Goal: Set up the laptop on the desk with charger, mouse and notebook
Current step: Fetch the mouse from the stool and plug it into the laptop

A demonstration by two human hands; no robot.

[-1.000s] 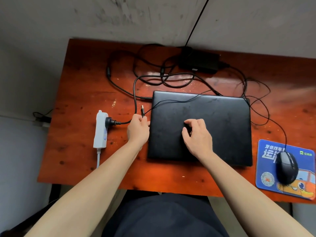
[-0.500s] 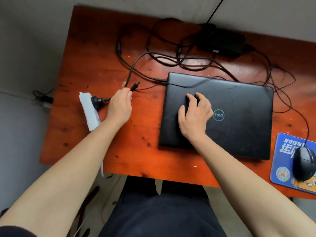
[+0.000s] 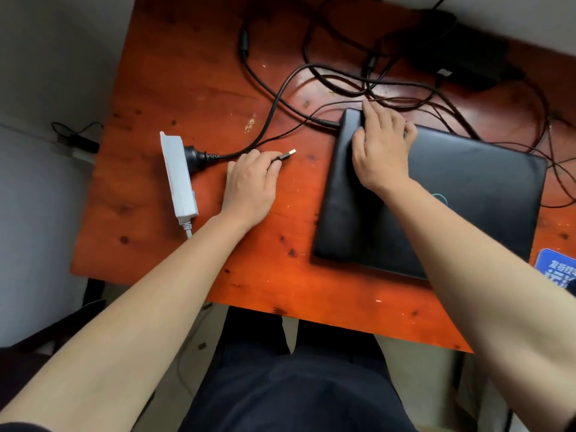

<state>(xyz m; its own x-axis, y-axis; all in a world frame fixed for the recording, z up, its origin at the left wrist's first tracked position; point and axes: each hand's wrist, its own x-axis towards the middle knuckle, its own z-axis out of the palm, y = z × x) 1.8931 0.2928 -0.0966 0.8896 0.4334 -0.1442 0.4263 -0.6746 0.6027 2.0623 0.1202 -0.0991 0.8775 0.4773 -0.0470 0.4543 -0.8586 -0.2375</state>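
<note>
A closed black laptop [image 3: 467,194] lies on the orange wooden desk [image 3: 187,88]. My right hand [image 3: 381,148] rests on the laptop's far left corner, fingers spread over the lid. My left hand [image 3: 249,182] pinches a USB plug [image 3: 288,154] on a thin black cable, its metal tip pointing right, a short gap from the laptop's left edge. The black charger brick [image 3: 461,60] sits at the back among tangled cables, and its lead is plugged into the laptop's far left side. A corner of the blue mouse pad [image 3: 558,269] shows at the right edge. The mouse is out of view.
A white power strip [image 3: 179,176] lies left of my left hand with a black plug [image 3: 194,155] in it. Loose black cables [image 3: 343,82] loop across the back of the desk. A grey wall runs behind and to the left.
My right hand slid from the middle of the lid to its far left corner. My left hand still pinches the USB plug and holds it left of the laptop. The view tilted left.
</note>
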